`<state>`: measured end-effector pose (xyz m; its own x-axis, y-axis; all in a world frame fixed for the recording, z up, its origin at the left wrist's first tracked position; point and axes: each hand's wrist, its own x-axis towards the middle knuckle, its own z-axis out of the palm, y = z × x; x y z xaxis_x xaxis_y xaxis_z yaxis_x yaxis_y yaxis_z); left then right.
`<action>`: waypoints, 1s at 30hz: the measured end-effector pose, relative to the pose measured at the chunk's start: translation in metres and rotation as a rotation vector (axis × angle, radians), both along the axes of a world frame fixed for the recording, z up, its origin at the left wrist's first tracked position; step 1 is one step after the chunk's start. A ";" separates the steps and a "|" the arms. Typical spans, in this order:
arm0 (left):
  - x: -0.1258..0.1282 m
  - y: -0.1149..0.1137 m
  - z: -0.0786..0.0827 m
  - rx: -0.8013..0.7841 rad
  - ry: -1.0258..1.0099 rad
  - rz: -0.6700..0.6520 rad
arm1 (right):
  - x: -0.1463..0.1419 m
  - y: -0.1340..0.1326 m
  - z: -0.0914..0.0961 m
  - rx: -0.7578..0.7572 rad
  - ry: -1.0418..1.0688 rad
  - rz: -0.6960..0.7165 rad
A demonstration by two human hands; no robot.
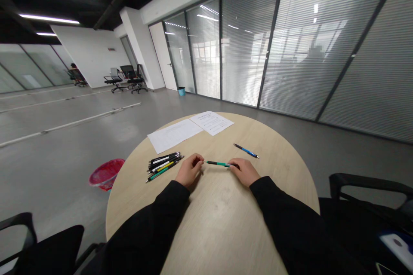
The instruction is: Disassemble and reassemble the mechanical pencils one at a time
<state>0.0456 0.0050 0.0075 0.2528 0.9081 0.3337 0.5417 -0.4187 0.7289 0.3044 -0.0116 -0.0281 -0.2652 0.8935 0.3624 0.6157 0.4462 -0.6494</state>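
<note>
Sleeves of black cloth reach across a round, pale wood-grain table toward a slim green-and-black pen, held level over its middle. At the pen's right end, the right hand pinches it between thumb and fingers; at its left tip, the left hand has thumb and finger almost together, though whether they grip I cannot tell. Left of the pen lies a bunch of black, white, yellow and green pens; beyond its right end, a blue-and-black pen; farther beyond, two printed white paper sheets.
</note>
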 end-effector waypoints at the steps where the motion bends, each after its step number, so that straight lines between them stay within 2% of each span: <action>1: 0.000 0.000 -0.001 -0.008 -0.015 -0.005 | 0.000 0.000 0.000 -0.001 0.001 0.002; 12: 0.003 0.002 -0.008 -0.072 -0.100 -0.079 | -0.001 -0.001 0.001 0.007 0.005 0.010; 20: 0.003 -0.002 -0.006 -0.078 -0.049 0.001 | -0.001 -0.001 0.002 0.009 0.012 0.012; 30: 0.004 -0.003 -0.001 -0.081 -0.021 -0.005 | -0.002 -0.001 0.002 -0.003 0.010 0.011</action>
<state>0.0494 0.0017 0.0066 0.2514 0.9310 0.2646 0.5238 -0.3608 0.7717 0.3028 -0.0129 -0.0263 -0.2719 0.8916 0.3621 0.6042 0.4510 -0.6569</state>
